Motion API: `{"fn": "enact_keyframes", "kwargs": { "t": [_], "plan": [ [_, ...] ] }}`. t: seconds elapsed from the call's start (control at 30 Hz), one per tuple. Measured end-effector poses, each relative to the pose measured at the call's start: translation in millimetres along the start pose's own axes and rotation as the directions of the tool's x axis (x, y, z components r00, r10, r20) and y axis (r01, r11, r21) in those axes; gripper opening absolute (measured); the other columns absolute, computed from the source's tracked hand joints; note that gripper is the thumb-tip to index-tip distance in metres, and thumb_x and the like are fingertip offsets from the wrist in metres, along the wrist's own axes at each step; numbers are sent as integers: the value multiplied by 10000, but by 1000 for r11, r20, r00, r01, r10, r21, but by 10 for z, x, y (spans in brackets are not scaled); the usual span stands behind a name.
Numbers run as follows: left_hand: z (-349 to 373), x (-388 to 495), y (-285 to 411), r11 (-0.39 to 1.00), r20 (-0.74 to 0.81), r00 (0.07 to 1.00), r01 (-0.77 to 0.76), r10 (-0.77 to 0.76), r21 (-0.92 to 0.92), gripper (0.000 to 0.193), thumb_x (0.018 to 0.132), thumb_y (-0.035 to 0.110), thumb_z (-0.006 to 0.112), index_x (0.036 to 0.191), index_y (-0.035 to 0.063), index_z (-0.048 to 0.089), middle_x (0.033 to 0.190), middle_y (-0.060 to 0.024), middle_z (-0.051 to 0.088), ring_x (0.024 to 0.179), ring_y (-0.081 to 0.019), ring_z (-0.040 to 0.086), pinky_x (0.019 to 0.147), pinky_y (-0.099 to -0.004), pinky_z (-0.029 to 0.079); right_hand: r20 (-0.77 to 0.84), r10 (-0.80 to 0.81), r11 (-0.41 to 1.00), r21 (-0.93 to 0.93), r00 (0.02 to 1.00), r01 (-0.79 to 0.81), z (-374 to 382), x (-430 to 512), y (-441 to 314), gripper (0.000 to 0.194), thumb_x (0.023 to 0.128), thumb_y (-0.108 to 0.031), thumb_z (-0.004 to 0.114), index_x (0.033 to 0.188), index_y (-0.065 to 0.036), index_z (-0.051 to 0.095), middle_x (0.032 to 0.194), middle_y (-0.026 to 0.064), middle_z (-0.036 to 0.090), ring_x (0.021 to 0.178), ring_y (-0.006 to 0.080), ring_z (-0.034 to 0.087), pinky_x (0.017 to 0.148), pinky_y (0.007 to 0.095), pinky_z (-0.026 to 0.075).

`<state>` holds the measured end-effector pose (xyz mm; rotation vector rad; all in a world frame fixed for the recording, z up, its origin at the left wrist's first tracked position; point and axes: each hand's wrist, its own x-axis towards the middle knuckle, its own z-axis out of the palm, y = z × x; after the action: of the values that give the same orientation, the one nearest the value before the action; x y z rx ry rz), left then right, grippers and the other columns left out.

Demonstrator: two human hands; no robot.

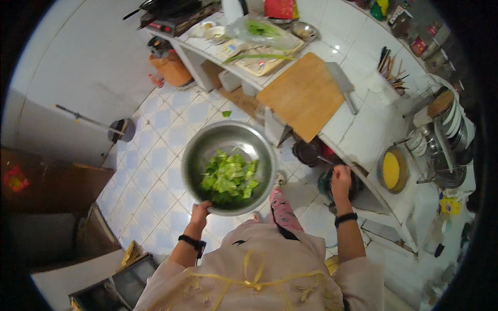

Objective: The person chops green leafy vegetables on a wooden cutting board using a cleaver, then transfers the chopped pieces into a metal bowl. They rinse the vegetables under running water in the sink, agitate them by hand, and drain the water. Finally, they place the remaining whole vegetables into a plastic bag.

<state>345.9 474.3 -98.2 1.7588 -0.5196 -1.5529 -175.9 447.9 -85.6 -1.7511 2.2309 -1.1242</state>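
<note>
My left hand (200, 214) grips the near left rim of a large stainless steel basin (190, 140). The basin is held over the tiled floor and tips slightly toward me. Chopped green leafy vegetable (229, 175) lies heaped in its lower part. My right hand (341, 180) is apart from the basin, its fingers curled, beside the counter's front edge. I make out nothing in that hand. Below it stands a dark green round container (325, 184), partly covered by the hand and forearm. A dark pot (307, 151) sits just left of the container, under the counter.
The white tiled counter (362, 128) holds a wooden cutting board (303, 93), a cleaver (344, 79), bagged greens (260, 29) and a bowl of yellow liquid (391, 171). A leaf scrap (226, 114) lies on the floor. A long-handled dustpan (122, 130) stands by the wall.
</note>
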Motion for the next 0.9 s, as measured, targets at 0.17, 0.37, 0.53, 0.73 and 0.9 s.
{"fn": "enact_keyframes", "kwargs": {
  "t": [0.17, 0.37, 0.53, 0.73, 0.9],
  "plan": [
    [-88, -186, -235, 999, 54, 998, -40, 39, 3, 285, 744, 142, 659, 942, -36, 558, 805, -91, 589, 782, -224, 592, 652, -345, 487, 114, 371, 927, -97, 922, -361, -579, -1740, -40, 125, 786, 65, 555, 876, -15, 522, 913, 159, 472, 776, 332, 508, 706, 365, 450],
    [-124, -72, -165, 970, 203, 973, 59, -108, 237, 396, 713, 131, 683, 1029, -10, 489, 872, -88, 582, 759, -201, 578, 640, -330, 464, -81, 503, 819, -274, 860, -505, -1089, -3323, -97, 147, 760, 104, 520, 870, 6, 532, 942, 177, 496, 793, 343, 526, 690, 391, 457],
    [-44, -463, 28, 968, 374, 922, 2, -99, 251, 202, 775, 45, 602, 917, 2, 465, 821, -107, 539, 747, -224, 591, 649, -373, 521, -265, 674, 670, -174, 690, -721, -1740, -4070, -724, 151, 758, 86, 555, 878, -5, 556, 961, 184, 507, 835, 368, 544, 723, 434, 471],
    [128, -692, 229, 866, 454, 863, -40, -222, 499, 116, 784, 48, 589, 856, 14, 504, 820, -104, 570, 720, -220, 596, 630, -381, 527, -496, 663, 536, -207, 560, -818, -2593, -4562, -1443, 184, 763, 87, 555, 921, -7, 554, 933, 158, 503, 817, 334, 559, 706, 401, 471],
    [535, -1414, 100, 840, 497, 843, -111, -203, 531, 279, 711, 63, 630, 935, -32, 494, 804, -105, 579, 717, -230, 614, 619, -377, 549, -584, 708, 468, -34, 398, -883, -3222, -5192, -1167, 214, 791, 56, 556, 984, -34, 569, 1054, 168, 506, 931, 359, 530, 774, 403, 441]
  ]
}}
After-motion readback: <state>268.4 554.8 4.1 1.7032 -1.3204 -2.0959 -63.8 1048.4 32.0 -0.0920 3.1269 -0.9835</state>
